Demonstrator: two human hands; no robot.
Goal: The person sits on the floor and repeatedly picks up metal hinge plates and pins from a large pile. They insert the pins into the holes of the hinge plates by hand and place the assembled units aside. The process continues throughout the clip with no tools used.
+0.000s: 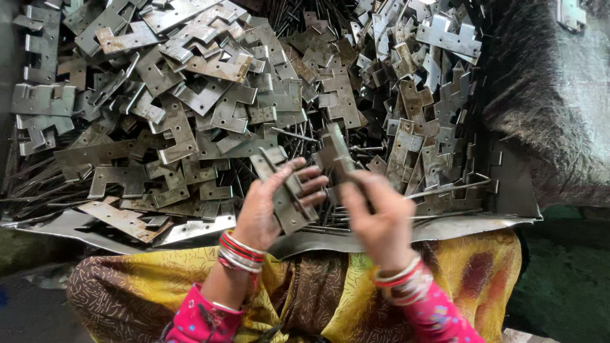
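Left hand (270, 206): it holds a grey hinge leaf (284, 190) across the palm, the fingers curled around it, thumb at the top end.
Right hand (375, 219): it is closed on a second hinge leaf (335, 152), which stands up out of the fist and leans toward the left hand.
The two leaves: they are close together above the near edge of the metal sheet (445, 225), but I cannot tell if they already touch or interlock.
Pile (210, 95): very many loose hinge leaves cover the sheet from the far edge to the near edge, some rusty, all single as far as I see.
Thin rods (305, 136): they lie between and under the leaves, near the middle of the sheet.
Progress: in my judgement only this one pair is in work; no finished hinges are visible, so nearly the whole pile remains.
Lap: yellow and brown cloth (305, 292) lies under the near edge.
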